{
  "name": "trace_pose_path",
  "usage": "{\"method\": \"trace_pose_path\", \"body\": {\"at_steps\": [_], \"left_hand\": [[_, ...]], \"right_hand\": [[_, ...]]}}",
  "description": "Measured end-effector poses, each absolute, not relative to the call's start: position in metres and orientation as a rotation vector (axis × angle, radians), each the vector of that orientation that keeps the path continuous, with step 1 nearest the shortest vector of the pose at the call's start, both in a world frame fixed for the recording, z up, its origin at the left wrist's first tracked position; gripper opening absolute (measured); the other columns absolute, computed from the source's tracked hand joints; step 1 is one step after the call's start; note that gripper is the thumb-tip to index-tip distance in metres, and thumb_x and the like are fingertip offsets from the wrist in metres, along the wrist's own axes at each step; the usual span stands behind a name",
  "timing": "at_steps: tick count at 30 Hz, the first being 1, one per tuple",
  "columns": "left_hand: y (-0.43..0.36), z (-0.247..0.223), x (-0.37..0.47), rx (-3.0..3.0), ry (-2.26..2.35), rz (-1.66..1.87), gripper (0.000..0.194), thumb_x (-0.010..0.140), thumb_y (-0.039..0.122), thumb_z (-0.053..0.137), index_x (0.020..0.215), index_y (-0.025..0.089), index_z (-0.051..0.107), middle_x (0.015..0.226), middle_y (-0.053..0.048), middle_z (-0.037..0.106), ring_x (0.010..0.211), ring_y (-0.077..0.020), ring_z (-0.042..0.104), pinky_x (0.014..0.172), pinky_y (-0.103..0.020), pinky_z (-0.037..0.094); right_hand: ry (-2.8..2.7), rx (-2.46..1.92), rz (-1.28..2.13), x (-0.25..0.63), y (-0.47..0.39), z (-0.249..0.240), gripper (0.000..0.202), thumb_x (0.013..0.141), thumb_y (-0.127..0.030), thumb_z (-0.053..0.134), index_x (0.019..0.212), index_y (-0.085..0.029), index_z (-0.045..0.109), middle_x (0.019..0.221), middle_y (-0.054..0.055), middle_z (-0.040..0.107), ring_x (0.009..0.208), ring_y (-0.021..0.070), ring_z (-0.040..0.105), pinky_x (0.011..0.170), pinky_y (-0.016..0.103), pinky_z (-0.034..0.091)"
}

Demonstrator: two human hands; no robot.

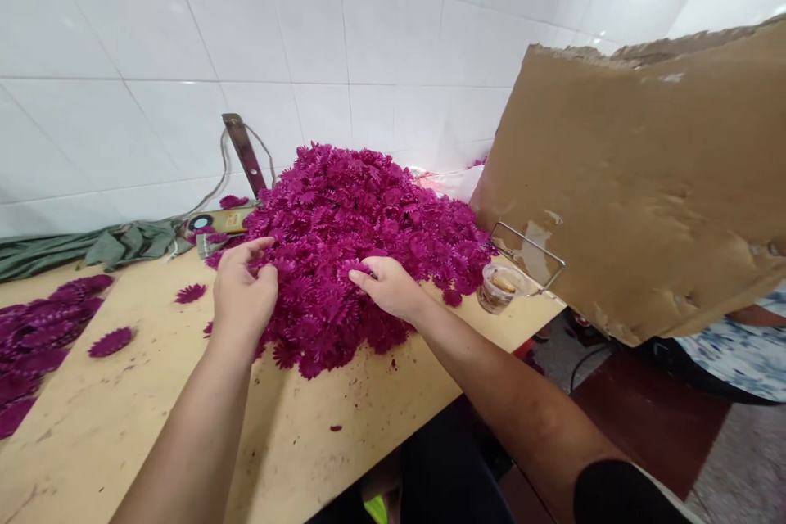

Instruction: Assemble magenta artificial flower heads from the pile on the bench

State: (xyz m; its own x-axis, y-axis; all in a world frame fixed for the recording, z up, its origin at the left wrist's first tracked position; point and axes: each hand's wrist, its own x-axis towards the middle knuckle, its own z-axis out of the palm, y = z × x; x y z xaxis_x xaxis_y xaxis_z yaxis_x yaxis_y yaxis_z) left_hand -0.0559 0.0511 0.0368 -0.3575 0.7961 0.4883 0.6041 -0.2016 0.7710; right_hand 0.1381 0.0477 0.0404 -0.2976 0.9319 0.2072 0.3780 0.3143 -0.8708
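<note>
A tall heap of magenta fabric flower pieces rises from the table in front of me. My right hand is at the near face of the heap, thumb and fingers pinched on a flower piece. At the left side of the heap, my left hand is held with its fingers curved and thumb apart, and nothing shows between them. One loose flower piece lies on the table left of that hand, and another lies farther left.
More flower pieces lie stacked at the left. Behind them are a green cloth and an upright metal strip. A plastic cup stands right of the heap, beside a large cardboard sheet. Part of another person shows beyond.
</note>
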Motion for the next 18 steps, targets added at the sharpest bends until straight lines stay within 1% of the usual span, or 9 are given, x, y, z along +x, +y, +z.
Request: {"method": "trace_pose_path", "body": {"at_steps": [3,7,10,13,15,18], "left_hand": [[0.039,0.042,-0.043,1.721,1.877,1.459,0.027,0.071,0.036,0.049,0.085,0.020,0.066,0.090,-0.005,0.065,0.089,-0.0223,0.059,0.089,-0.040,0.043],[0.028,0.050,-0.022,1.801,1.700,1.438,0.031,0.069,0.043,0.054,0.087,0.021,0.067,0.094,-0.005,0.067,0.090,-0.0218,0.060,0.088,-0.037,0.043],[0.024,0.054,-0.005,1.812,1.525,1.294,0.027,0.065,0.038,0.059,0.083,0.021,0.068,0.088,-0.004,0.069,0.083,-0.0205,0.062,0.083,-0.034,0.046],[0.027,0.055,0.005,1.752,1.535,1.263,0.013,0.063,0.030,0.059,0.069,0.021,0.066,0.072,-0.001,0.069,0.070,-0.0181,0.061,0.073,-0.030,0.047],[0.034,0.054,0.002,1.647,1.609,1.353,0.010,0.063,0.029,0.058,0.063,0.020,0.062,0.065,0.000,0.066,0.064,-0.0164,0.059,0.069,-0.029,0.047],[0.049,0.051,-0.018,1.401,1.767,1.618,0.013,0.065,0.030,0.056,0.066,0.018,0.059,0.061,0.003,0.059,0.060,-0.0133,0.054,0.067,-0.030,0.045]], "right_hand": [[-1.775,-1.247,0.886,0.136,0.051,0.036,0.037,0.080,-0.037,0.044,0.051,-0.020,0.029,0.048,-0.005,0.029,0.048,0.0073,0.028,0.050,0.025,0.022],[-1.762,-1.187,0.901,0.134,0.055,0.032,0.038,0.080,-0.041,0.043,0.052,-0.019,0.032,0.051,-0.005,0.031,0.049,0.0069,0.030,0.051,0.024,0.023],[-1.799,-1.121,0.961,0.133,0.056,0.032,0.037,0.081,-0.041,0.042,0.053,-0.018,0.033,0.052,-0.006,0.031,0.050,0.0066,0.029,0.050,0.024,0.022],[-1.780,-1.046,1.102,0.132,0.052,0.034,0.034,0.083,-0.040,0.039,0.056,-0.018,0.034,0.054,-0.006,0.031,0.051,0.0068,0.028,0.050,0.023,0.024],[-1.802,-0.952,1.202,0.134,0.046,0.039,0.030,0.082,-0.038,0.040,0.060,-0.018,0.036,0.056,-0.006,0.032,0.052,0.0072,0.030,0.051,0.023,0.027],[-1.887,-0.872,1.219,0.139,0.036,0.045,0.020,0.079,-0.031,0.046,0.065,-0.018,0.041,0.061,-0.005,0.038,0.058,0.0084,0.036,0.057,0.023,0.032]]}}
